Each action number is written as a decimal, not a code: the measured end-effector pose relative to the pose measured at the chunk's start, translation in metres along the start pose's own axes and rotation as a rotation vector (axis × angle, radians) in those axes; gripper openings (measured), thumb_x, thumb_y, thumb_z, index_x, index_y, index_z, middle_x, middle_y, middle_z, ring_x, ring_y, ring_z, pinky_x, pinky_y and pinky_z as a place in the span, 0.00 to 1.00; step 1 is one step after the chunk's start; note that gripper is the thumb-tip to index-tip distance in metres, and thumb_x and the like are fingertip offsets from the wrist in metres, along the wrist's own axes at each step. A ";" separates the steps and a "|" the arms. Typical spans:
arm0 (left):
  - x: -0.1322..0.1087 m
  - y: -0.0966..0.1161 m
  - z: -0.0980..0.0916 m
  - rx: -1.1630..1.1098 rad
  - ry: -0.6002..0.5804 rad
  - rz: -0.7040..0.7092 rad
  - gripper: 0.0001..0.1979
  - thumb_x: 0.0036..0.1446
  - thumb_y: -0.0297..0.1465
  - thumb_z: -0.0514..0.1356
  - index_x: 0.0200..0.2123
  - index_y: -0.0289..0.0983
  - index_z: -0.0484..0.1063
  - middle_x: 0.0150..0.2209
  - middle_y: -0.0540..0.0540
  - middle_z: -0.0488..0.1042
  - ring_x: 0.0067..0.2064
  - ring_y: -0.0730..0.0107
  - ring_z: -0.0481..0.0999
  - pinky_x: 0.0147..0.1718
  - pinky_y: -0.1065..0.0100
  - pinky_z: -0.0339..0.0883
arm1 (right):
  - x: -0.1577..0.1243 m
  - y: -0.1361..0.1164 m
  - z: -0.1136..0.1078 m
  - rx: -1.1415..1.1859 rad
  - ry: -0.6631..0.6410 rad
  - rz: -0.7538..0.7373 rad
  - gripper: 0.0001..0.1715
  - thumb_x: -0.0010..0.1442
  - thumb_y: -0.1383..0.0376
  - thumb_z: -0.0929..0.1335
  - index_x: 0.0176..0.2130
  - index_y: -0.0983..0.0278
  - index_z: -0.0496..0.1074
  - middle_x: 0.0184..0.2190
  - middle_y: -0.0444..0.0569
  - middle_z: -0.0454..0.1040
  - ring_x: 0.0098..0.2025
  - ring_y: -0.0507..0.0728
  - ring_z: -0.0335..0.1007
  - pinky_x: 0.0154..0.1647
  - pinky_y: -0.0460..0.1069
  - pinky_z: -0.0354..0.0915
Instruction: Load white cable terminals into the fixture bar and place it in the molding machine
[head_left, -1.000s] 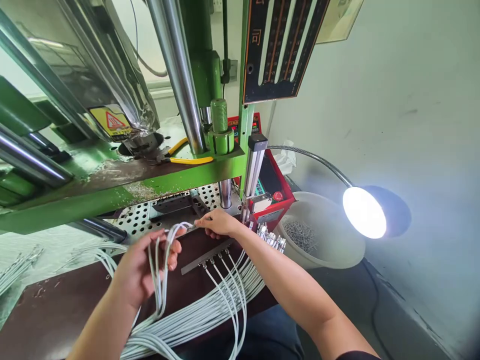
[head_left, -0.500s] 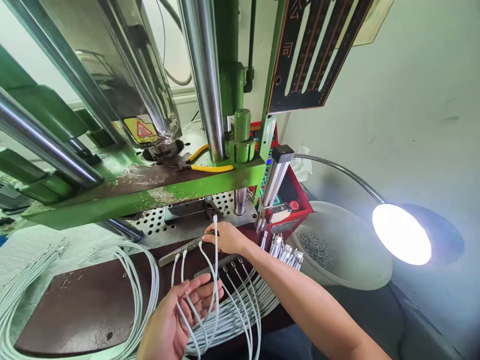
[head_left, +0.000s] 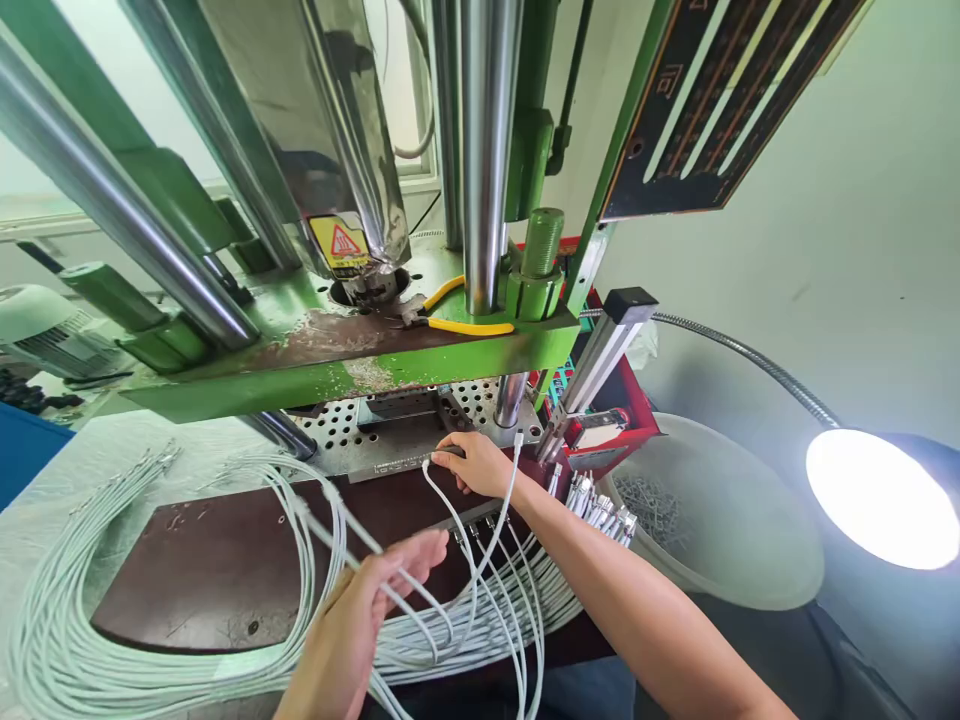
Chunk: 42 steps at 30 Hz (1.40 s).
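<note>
My right hand [head_left: 476, 465] grips the dark end of a flat metal mould bar [head_left: 401, 463] at the front of the perforated press plate. One white cable [head_left: 442, 487] still runs to the bar near my fingers. Another white cable with a plug end [head_left: 518, 440] stands up in front of my right wrist. My left hand [head_left: 367, 610], slightly blurred, has its fingers extended, with white cables [head_left: 409, 580] lying between thumb and fingers. Their ends point up and left over the brown board [head_left: 210, 570]. A second bar [head_left: 469, 520] with several cables lies below my right hand.
A green press [head_left: 360, 380] with steel columns stands ahead; yellow-handled pliers [head_left: 469, 327] lie on its ledge. Coiled white cables [head_left: 52, 620] spread left. A pale tub [head_left: 727, 550] of scraps, a red control box [head_left: 637, 410] and a lit lamp [head_left: 881, 495] are right.
My left hand has carried two cables off the bar toward the left. The bar, still in my right hand, now lies closer to the press plate. The camera view has shifted left.
</note>
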<state>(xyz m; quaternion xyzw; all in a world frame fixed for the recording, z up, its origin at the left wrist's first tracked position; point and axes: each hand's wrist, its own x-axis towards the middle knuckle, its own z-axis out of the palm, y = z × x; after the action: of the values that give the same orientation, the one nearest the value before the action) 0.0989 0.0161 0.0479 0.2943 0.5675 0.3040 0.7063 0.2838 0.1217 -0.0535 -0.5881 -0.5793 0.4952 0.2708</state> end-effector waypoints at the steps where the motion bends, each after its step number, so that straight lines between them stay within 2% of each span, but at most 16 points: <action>1: 0.006 0.000 0.008 -0.012 0.001 -0.003 0.19 0.54 0.36 0.56 0.42 0.30 0.78 0.45 0.35 0.80 0.53 0.53 0.75 0.59 0.57 0.60 | -0.001 -0.001 0.000 -0.004 0.002 -0.004 0.12 0.64 0.61 0.66 0.43 0.66 0.72 0.15 0.38 0.66 0.17 0.49 0.67 0.18 0.41 0.63; 5: 0.025 -0.001 0.041 -0.147 -0.142 -0.132 0.15 0.54 0.34 0.56 0.40 0.30 0.74 0.29 0.38 0.81 0.31 0.60 0.81 0.37 0.62 0.72 | -0.007 -0.003 0.000 -0.034 0.010 -0.031 0.11 0.64 0.62 0.66 0.43 0.66 0.72 0.15 0.38 0.66 0.16 0.48 0.65 0.18 0.41 0.61; 9: 0.023 -0.011 0.046 -0.150 -0.308 -0.104 0.16 0.55 0.43 0.55 0.29 0.35 0.69 0.14 0.48 0.71 0.12 0.73 0.64 0.14 0.72 0.54 | -0.008 -0.004 -0.003 -0.043 0.008 -0.035 0.11 0.64 0.63 0.65 0.43 0.67 0.72 0.15 0.38 0.65 0.16 0.49 0.65 0.18 0.41 0.61; 12: 0.012 -0.019 0.034 -0.032 -0.347 -0.119 0.18 0.53 0.47 0.58 0.27 0.37 0.68 0.13 0.49 0.70 0.10 0.76 0.56 0.12 0.74 0.45 | -0.006 -0.004 -0.003 -0.036 -0.012 -0.028 0.12 0.64 0.62 0.65 0.43 0.66 0.72 0.14 0.37 0.65 0.16 0.50 0.66 0.18 0.41 0.62; 17: -0.018 -0.010 0.020 0.076 -0.274 -0.061 0.22 0.53 0.51 0.59 0.27 0.36 0.74 0.13 0.50 0.65 0.15 0.76 0.57 0.15 0.73 0.46 | -0.006 -0.005 0.000 -0.065 -0.002 -0.031 0.12 0.64 0.61 0.64 0.42 0.66 0.71 0.16 0.39 0.67 0.18 0.50 0.69 0.18 0.41 0.63; 19: -0.029 0.005 0.016 -0.084 -0.166 0.098 0.26 0.53 0.55 0.55 0.30 0.36 0.75 0.13 0.52 0.61 0.15 0.76 0.53 0.15 0.72 0.47 | -0.008 -0.005 0.000 -0.098 0.000 -0.047 0.13 0.64 0.61 0.64 0.42 0.67 0.71 0.19 0.42 0.70 0.19 0.50 0.70 0.18 0.42 0.63; 21: -0.036 0.021 0.007 -0.248 0.006 0.386 0.28 0.53 0.57 0.52 0.30 0.38 0.73 0.15 0.52 0.60 0.18 0.74 0.54 0.18 0.70 0.54 | -0.010 -0.005 0.000 -0.144 0.000 -0.071 0.13 0.64 0.61 0.64 0.42 0.67 0.72 0.22 0.44 0.72 0.21 0.51 0.71 0.20 0.42 0.63; 23: -0.035 0.036 -0.010 -0.285 0.238 0.742 0.19 0.55 0.51 0.54 0.31 0.41 0.70 0.19 0.53 0.60 0.21 0.71 0.57 0.23 0.68 0.60 | -0.013 -0.005 0.000 -0.208 0.012 -0.105 0.13 0.64 0.60 0.64 0.41 0.67 0.72 0.23 0.45 0.73 0.22 0.52 0.71 0.25 0.44 0.65; 25: -0.021 0.048 -0.033 -0.117 0.570 0.995 0.07 0.57 0.41 0.54 0.34 0.45 0.66 0.22 0.53 0.60 0.24 0.69 0.62 0.28 0.67 0.65 | -0.015 -0.005 0.000 -0.281 0.042 -0.143 0.14 0.63 0.59 0.65 0.42 0.66 0.73 0.27 0.47 0.75 0.29 0.55 0.74 0.33 0.47 0.67; 27: 0.003 0.059 -0.062 0.248 1.005 0.971 0.10 0.60 0.36 0.44 0.38 0.44 0.62 0.27 0.50 0.65 0.31 0.63 0.70 0.37 0.64 0.68 | -0.016 -0.006 0.002 -0.350 0.076 -0.177 0.13 0.63 0.60 0.66 0.42 0.65 0.74 0.36 0.52 0.77 0.40 0.59 0.75 0.43 0.51 0.67; 28: 0.017 0.064 -0.077 0.568 1.112 0.733 0.13 0.62 0.36 0.39 0.37 0.42 0.61 0.30 0.46 0.69 0.38 0.60 0.74 0.41 0.62 0.68 | -0.017 -0.006 0.004 -0.404 0.098 -0.198 0.12 0.63 0.61 0.66 0.42 0.65 0.74 0.40 0.54 0.76 0.45 0.61 0.74 0.46 0.52 0.66; 31: 0.054 0.076 -0.114 0.788 1.049 0.414 0.16 0.56 0.45 0.51 0.23 0.41 0.64 0.24 0.37 0.72 0.42 0.40 0.75 0.42 0.51 0.66 | -0.019 -0.004 0.009 -0.635 0.167 -0.278 0.10 0.63 0.63 0.66 0.40 0.64 0.76 0.43 0.55 0.74 0.49 0.62 0.71 0.47 0.53 0.66; 35: 0.075 0.075 -0.131 0.929 0.937 0.239 0.23 0.49 0.52 0.57 0.15 0.42 0.59 0.21 0.34 0.72 0.40 0.33 0.76 0.40 0.48 0.64 | -0.018 -0.003 0.012 -0.810 0.223 -0.353 0.07 0.63 0.64 0.67 0.38 0.62 0.76 0.40 0.53 0.74 0.47 0.62 0.71 0.45 0.53 0.68; 37: 0.071 0.065 -0.122 0.999 0.898 0.239 0.24 0.51 0.52 0.55 0.15 0.42 0.57 0.23 0.34 0.73 0.41 0.35 0.75 0.42 0.49 0.63 | -0.018 -0.006 0.014 -0.840 0.234 -0.362 0.06 0.62 0.64 0.68 0.37 0.63 0.76 0.39 0.54 0.74 0.46 0.62 0.70 0.45 0.54 0.68; 39: 0.061 0.049 -0.102 1.042 0.758 0.308 0.23 0.54 0.50 0.54 0.16 0.42 0.57 0.22 0.40 0.71 0.37 0.45 0.75 0.39 0.57 0.62 | -0.020 -0.012 0.014 -0.865 0.241 -0.340 0.07 0.62 0.65 0.68 0.38 0.64 0.75 0.39 0.56 0.73 0.46 0.63 0.70 0.45 0.55 0.68; 42: 0.035 0.015 -0.059 0.920 0.235 0.421 0.22 0.57 0.48 0.53 0.17 0.42 0.60 0.18 0.49 0.66 0.25 0.64 0.68 0.30 0.67 0.58 | -0.023 -0.020 0.012 -0.887 0.230 -0.274 0.09 0.63 0.63 0.67 0.41 0.65 0.74 0.43 0.57 0.72 0.48 0.63 0.68 0.48 0.55 0.66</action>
<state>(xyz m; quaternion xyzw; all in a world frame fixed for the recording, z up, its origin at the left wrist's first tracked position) 0.0457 0.0564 0.0270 0.6461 0.6465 0.1893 0.3589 0.2683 0.1006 -0.0337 -0.6161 -0.7733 0.0916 0.1187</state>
